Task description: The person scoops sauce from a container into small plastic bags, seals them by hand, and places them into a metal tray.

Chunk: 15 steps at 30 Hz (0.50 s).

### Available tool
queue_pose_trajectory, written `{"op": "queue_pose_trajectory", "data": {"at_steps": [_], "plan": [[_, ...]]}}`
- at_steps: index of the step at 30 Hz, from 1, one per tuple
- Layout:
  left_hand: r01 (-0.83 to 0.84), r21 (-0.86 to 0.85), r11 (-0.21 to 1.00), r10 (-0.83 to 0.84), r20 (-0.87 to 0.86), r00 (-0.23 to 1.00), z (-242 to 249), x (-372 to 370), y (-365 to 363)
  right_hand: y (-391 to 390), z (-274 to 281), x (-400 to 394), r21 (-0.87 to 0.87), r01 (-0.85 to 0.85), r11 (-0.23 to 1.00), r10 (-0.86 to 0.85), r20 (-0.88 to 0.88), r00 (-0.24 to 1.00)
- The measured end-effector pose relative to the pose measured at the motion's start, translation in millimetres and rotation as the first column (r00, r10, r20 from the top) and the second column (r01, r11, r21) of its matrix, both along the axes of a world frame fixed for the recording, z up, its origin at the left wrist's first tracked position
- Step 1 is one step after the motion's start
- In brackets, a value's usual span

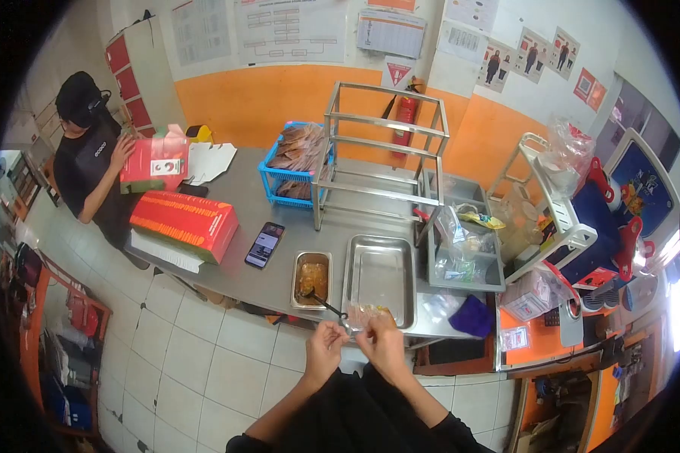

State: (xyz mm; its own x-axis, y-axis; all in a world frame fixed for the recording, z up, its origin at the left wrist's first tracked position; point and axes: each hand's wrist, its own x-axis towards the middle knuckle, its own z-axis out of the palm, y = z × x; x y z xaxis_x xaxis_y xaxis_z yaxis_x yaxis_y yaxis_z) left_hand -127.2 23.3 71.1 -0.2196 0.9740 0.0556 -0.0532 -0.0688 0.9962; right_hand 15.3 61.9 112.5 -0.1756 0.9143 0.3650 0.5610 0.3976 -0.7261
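Observation:
My left hand [326, 349] and my right hand [384, 346] are close together at the table's front edge, fingers pinched. Between and just beyond them is a small clear plastic bag [365, 314], its outline hard to make out, over the near end of a shallow metal tray [381, 264]. Both hands seem to grip its thin film. Left of the tray, a small metal pan [312, 260] holds orange-brown sauce [312, 278]. A black-handled ladle [326, 303] rests in the sauce, its handle reaching over the rim toward my left hand.
A phone [265, 244] lies beside a red box [185, 225]. Behind stand a blue basket [267, 179] of brown packets and a metal rack [385, 121]. Grey bins [468, 281] and a purple cloth [472, 317] are at right. A co-worker [91, 151] handles another red box at left.

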Motion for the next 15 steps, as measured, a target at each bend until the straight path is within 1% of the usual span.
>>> {"op": "queue_pose_trajectory", "data": {"at_steps": [2, 3, 4, 5, 7, 8, 10, 11, 13, 14, 15], "plan": [[-0.025, 0.000, 1.000, 0.024, -0.288, 0.957, 15, -5, -4, 6, 0, 4, -0.100, 0.001, 0.995, 0.009, 0.103, 0.995], [0.040, 0.045, 0.998, -0.016, -0.428, 0.904, 20, -9, -4, 7, 0, 6, -0.152, 0.006, 0.988, 0.018, 0.156, 0.988], [0.108, 0.080, 0.991, -0.045, -0.560, 0.827, 26, -16, -2, 10, 2, 7, -0.208, -0.023, 0.978, 0.070, 0.219, 0.973], [0.176, 0.105, 0.979, -0.059, -0.678, 0.733, 32, -21, 0, 12, 2, 8, -0.202, -0.069, 0.977, 0.116, 0.234, 0.965], [0.345, 0.232, 0.910, 0.016, -0.848, 0.530, 48, -30, 7, 20, 2, 9, -0.191, -0.174, 0.966, 0.221, 0.265, 0.939], [0.430, 0.268, 0.862, 0.074, -0.907, 0.415, 53, -34, 8, 23, 1, 10, -0.216, -0.211, 0.953, 0.265, 0.267, 0.926], [0.543, 0.279, 0.792, -0.029, -0.871, 0.490, 59, -43, 7, 28, -4, 13, -0.271, -0.285, 0.919, 0.356, 0.266, 0.896], [0.594, 0.290, 0.751, -0.082, -0.851, 0.519, 60, -48, 8, 32, -16, 15, -0.396, -0.345, 0.851, 0.418, 0.114, 0.901], [0.534, 0.239, 0.811, -0.118, -0.827, 0.550, 36, -61, 0, 31, -45, 18, -0.595, -0.481, 0.644, 0.454, -0.210, 0.866], [0.504, 0.210, 0.838, -0.135, -0.814, 0.565, 24, -67, -9, 25, -52, 15, -0.624, -0.478, 0.618, 0.334, -0.343, 0.878], [0.406, 0.177, 0.896, -0.126, -0.778, 0.616, 18, -73, -17, 22, -61, 8, -0.563, -0.447, 0.695, 0.199, -0.447, 0.872]]}}
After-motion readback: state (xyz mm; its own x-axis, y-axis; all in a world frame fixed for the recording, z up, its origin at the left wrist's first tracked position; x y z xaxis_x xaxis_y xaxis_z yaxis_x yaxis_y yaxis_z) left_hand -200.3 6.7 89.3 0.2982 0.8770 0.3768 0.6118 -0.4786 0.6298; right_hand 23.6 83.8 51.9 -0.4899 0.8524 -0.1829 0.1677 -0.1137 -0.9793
